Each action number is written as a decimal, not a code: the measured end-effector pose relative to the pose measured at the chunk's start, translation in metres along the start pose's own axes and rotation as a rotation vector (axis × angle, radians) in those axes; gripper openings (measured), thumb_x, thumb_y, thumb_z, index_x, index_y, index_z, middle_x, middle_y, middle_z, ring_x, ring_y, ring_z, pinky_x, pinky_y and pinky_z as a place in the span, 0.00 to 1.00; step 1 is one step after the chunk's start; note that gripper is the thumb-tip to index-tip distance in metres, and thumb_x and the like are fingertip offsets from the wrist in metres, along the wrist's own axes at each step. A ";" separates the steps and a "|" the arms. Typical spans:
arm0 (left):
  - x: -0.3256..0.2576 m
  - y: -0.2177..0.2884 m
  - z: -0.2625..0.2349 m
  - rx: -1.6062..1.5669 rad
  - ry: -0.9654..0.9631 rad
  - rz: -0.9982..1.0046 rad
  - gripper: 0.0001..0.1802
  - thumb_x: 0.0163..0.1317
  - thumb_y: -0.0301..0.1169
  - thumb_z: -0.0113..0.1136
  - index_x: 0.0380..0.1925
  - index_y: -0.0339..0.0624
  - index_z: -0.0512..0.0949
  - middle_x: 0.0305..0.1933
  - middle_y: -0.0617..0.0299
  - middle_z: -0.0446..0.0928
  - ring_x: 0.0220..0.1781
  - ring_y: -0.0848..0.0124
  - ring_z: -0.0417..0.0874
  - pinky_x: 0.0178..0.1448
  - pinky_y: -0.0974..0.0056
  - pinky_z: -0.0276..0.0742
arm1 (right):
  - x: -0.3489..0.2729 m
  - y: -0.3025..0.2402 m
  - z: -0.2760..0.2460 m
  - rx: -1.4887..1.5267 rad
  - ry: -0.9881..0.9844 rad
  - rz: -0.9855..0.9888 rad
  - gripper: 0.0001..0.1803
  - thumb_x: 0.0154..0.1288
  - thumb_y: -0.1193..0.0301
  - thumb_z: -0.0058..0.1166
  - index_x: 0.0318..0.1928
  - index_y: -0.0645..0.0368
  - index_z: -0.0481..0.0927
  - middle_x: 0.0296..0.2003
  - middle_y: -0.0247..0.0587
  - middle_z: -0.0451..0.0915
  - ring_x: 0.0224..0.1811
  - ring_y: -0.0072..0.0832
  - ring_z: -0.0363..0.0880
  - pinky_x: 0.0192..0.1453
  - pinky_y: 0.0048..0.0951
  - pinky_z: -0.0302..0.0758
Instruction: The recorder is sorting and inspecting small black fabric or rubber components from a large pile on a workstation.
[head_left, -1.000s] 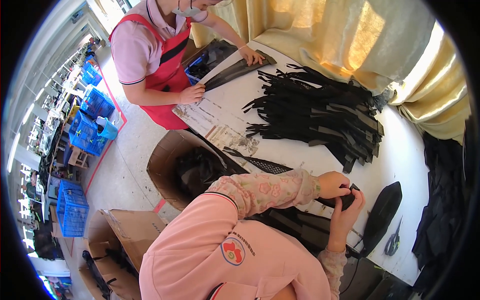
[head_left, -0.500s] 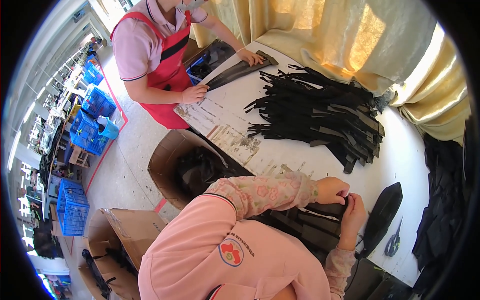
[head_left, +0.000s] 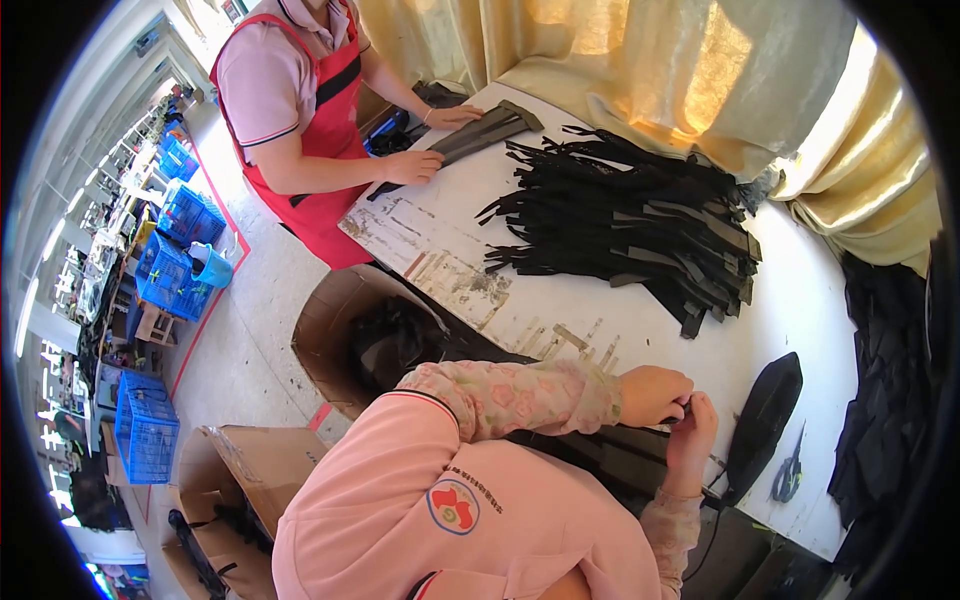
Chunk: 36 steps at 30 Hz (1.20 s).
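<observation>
My left hand and my right hand meet over the near edge of the white table. Fingers of both are closed, pinching a small dark part of a black fabric strip; most of it is hidden by the fingers. Below my left sleeve lie more dark fabric pieces, partly covered by my arm. To the right of my right hand rests a flat black pointed-oval piece, with scissors beside it.
Black strips are heaped on the white table. Across it, a co-worker in a red apron handles a dark fabric piece. Cardboard boxes stand left. Black fabric hangs at the right edge.
My hands have drawn closer together, and less of the strip shows between them. The co-worker's hands have shifted along the dark piece, which now lies flatter and wider.
</observation>
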<state>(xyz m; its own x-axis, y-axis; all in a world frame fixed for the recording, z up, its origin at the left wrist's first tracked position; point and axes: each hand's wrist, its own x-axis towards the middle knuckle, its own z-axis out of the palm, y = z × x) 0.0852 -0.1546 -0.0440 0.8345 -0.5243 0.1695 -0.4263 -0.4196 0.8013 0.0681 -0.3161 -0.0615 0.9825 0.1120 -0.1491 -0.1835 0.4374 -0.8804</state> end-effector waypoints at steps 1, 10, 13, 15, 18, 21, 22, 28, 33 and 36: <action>0.002 -0.003 -0.004 -0.098 0.014 0.031 0.08 0.56 0.31 0.60 0.32 0.41 0.72 0.33 0.54 0.75 0.36 0.52 0.77 0.40 0.55 0.71 | 0.000 -0.003 -0.008 0.000 0.000 0.000 0.08 0.68 0.72 0.45 0.30 0.60 0.72 0.28 0.30 0.73 0.30 0.16 0.68 0.36 0.21 0.66; 0.007 -0.004 -0.028 -0.376 0.034 0.119 0.08 0.59 0.25 0.53 0.39 0.38 0.74 0.37 0.54 0.77 0.40 0.60 0.78 0.47 0.61 0.73 | -0.015 0.008 -0.010 0.238 -0.457 0.163 0.22 0.56 0.73 0.59 0.53 0.65 0.73 0.45 0.42 0.79 0.43 0.30 0.79 0.43 0.30 0.76; 0.009 -0.009 -0.028 -0.442 0.098 0.135 0.08 0.61 0.25 0.51 0.40 0.37 0.74 0.38 0.55 0.77 0.42 0.62 0.78 0.49 0.62 0.73 | -0.019 -0.004 0.018 0.317 -0.305 0.144 0.19 0.58 0.74 0.57 0.50 0.64 0.73 0.43 0.44 0.79 0.42 0.33 0.80 0.44 0.33 0.79; 0.008 -0.009 -0.032 -0.489 0.128 0.054 0.07 0.62 0.24 0.50 0.40 0.37 0.74 0.36 0.56 0.77 0.40 0.68 0.77 0.48 0.64 0.73 | -0.016 -0.005 0.016 0.350 -0.225 0.162 0.16 0.58 0.75 0.56 0.47 0.64 0.73 0.42 0.45 0.80 0.41 0.34 0.81 0.43 0.34 0.80; 0.007 -0.001 -0.040 -0.687 0.042 -0.039 0.08 0.60 0.25 0.54 0.40 0.39 0.74 0.31 0.60 0.75 0.35 0.73 0.75 0.42 0.66 0.72 | -0.009 0.001 -0.003 0.294 -0.288 0.205 0.09 0.59 0.79 0.53 0.41 0.62 0.72 0.41 0.44 0.79 0.42 0.31 0.80 0.42 0.30 0.79; 0.005 0.013 -0.039 -0.480 -0.242 0.011 0.11 0.56 0.27 0.58 0.41 0.41 0.74 0.26 0.64 0.71 0.30 0.76 0.71 0.35 0.67 0.68 | -0.007 -0.001 -0.002 -0.303 -0.083 0.044 0.08 0.59 0.83 0.50 0.37 0.60 0.69 0.34 0.39 0.77 0.35 0.25 0.78 0.38 0.25 0.77; 0.004 0.011 -0.031 -0.503 -0.125 0.113 0.13 0.53 0.29 0.62 0.40 0.42 0.75 0.22 0.64 0.67 0.26 0.74 0.68 0.31 0.66 0.64 | -0.007 -0.001 0.000 -0.549 -0.062 -0.167 0.08 0.59 0.84 0.48 0.37 0.60 0.67 0.31 0.35 0.75 0.31 0.22 0.76 0.35 0.23 0.74; -0.002 -0.020 -0.028 -0.335 -0.209 -0.245 0.15 0.54 0.37 0.63 0.36 0.36 0.79 0.26 0.55 0.78 0.30 0.69 0.77 0.39 0.64 0.71 | -0.015 -0.017 0.012 -0.422 0.013 -0.050 0.10 0.60 0.82 0.53 0.39 0.59 0.66 0.27 0.29 0.69 0.30 0.19 0.69 0.34 0.16 0.65; 0.001 -0.022 -0.027 -0.380 -0.227 -0.309 0.18 0.55 0.39 0.63 0.34 0.33 0.80 0.28 0.53 0.81 0.31 0.70 0.79 0.41 0.65 0.73 | -0.021 -0.014 0.015 -0.780 -0.112 -0.301 0.07 0.60 0.79 0.56 0.36 0.60 0.71 0.27 0.30 0.72 0.29 0.19 0.67 0.36 0.22 0.66; -0.002 -0.022 -0.027 -0.473 -0.251 -0.345 0.17 0.54 0.38 0.65 0.33 0.32 0.81 0.27 0.56 0.81 0.30 0.71 0.78 0.39 0.66 0.73 | -0.021 -0.014 0.013 -0.900 -0.101 -0.324 0.04 0.60 0.78 0.55 0.34 0.60 0.73 0.28 0.29 0.71 0.31 0.18 0.66 0.39 0.23 0.66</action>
<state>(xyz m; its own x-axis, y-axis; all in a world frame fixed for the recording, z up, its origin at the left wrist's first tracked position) 0.1026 -0.1245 -0.0468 0.7647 -0.5992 -0.2370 0.1000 -0.2529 0.9623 0.0497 -0.3127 -0.0406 0.9658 0.2009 0.1642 0.2317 -0.3835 -0.8940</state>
